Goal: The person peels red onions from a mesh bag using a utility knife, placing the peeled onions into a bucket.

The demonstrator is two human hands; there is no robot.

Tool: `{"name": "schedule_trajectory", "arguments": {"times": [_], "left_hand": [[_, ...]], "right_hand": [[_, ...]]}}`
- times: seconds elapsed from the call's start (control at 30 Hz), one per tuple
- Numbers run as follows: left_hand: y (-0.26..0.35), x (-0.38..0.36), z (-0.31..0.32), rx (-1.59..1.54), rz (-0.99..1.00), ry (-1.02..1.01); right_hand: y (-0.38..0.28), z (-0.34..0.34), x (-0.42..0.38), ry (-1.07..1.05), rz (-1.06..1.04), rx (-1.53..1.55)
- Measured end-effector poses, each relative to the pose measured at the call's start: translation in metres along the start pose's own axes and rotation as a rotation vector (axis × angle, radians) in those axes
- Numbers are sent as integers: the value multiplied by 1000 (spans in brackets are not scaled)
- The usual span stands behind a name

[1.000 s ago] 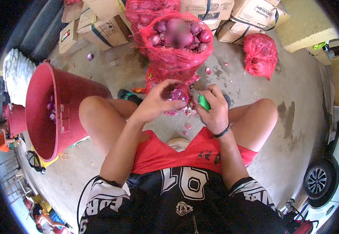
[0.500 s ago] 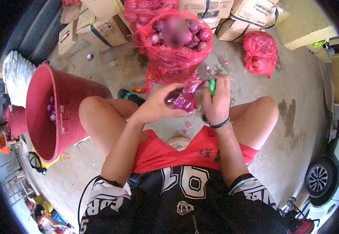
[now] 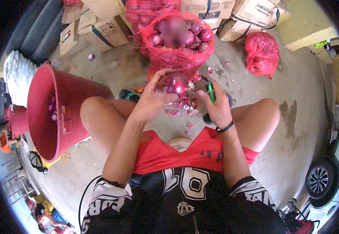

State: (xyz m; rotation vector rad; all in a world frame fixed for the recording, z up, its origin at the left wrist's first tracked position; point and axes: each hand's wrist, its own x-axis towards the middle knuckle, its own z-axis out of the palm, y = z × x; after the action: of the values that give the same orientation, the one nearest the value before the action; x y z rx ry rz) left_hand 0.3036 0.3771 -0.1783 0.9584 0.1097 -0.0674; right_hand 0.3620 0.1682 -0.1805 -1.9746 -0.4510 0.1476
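Note:
My left hand [image 3: 150, 99] is curled round a red onion [image 3: 176, 85], its purple surface shiny and its root end turned right. Close by on the right, my right hand [image 3: 219, 109] grips a green-handled knife [image 3: 211, 93]; its blade is hard to make out. A small gap separates this hand from the onion. Bits of onion skin [image 3: 172, 112] show below the onion, between my knees. Just beyond my hands stands an open red mesh sack [image 3: 177, 58] full of red onions, partly blurred at the top.
At my left a large red tub [image 3: 83, 87] lies tilted with onions inside. Cardboard boxes [image 3: 105, 31] are stacked at the back. A tied red sack [image 3: 262, 54] sits at right, a loose onion [image 3: 91, 57] at left. A parked car [image 3: 333, 183] stands far right.
The onion has turned and risen slightly in my left hand, and the loose skin strip at its top no longer shows. My right hand has tilted and lowered a little, with the knife still in it.

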Motion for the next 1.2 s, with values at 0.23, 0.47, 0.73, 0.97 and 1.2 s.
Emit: {"name": "schedule_trajectory", "arguments": {"times": [0.23,0.47,0.73,0.97,1.2], "left_hand": [[3,-1,3,143,-5,-11],[-8,-2,1,291,100,-20],[0,-4,2,403,1,-100],[2,-4,5,318,-22,-158],[-2,-2,-6,120,-170,-227]], "right_hand": [[-24,6,2,13,-247,-18],[-27,1,4,1,-187,-130],[-14,2,2,-47,-74,-41],[-20,2,-2,-191,513,585],[-14,5,-2,-4,154,191]]}}
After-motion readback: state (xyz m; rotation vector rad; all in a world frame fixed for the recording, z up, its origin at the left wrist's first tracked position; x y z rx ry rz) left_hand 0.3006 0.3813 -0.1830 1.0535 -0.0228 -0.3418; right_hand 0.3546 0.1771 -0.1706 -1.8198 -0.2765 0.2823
